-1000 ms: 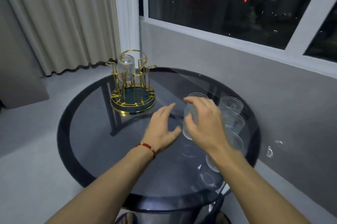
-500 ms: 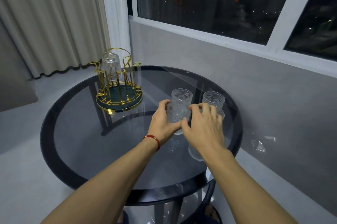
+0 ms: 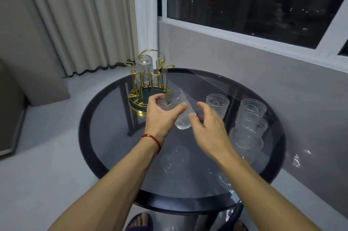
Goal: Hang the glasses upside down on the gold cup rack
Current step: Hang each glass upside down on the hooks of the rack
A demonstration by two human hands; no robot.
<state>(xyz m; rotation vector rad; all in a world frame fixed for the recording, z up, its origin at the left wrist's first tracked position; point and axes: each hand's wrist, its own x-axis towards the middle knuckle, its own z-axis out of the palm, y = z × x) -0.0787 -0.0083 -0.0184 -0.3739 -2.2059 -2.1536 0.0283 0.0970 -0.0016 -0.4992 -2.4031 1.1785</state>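
Glasses are what I must deal with here, and one glass point(image 3: 177, 107) is now lifted above the round glass table point(image 3: 113, 136), lying tilted in the air with its open mouth turned toward the gold cup rack point(image 3: 148, 82) and its base pointing back toward me. My left hand point(image 3: 162, 116) grips it: the thumb lies across the side of the glass and the fingers curl around its far side near the rim. My right hand point(image 3: 209, 127) is just beside the base of the same glass, with the fingers loosely spread; the fingertips are near the base, but I cannot tell if they really touch it, because the hand is a little blurred. On my left wrist I see a red string bracelet point(image 3: 151, 139).

The rack stands on the far left part of the table, just behind the lifted glass. One hung glass point(image 3: 144, 67) already sits on it upside down, on a far peg, and the other pegs that I can see carry nothing.

On the right side of the table stand the other glasses, all upright. One standing glass point(image 3: 217, 103) is just beyond my right hand, and a row of three glasses point(image 3: 250, 125) stands further to the right, close to each other, near the table edge.
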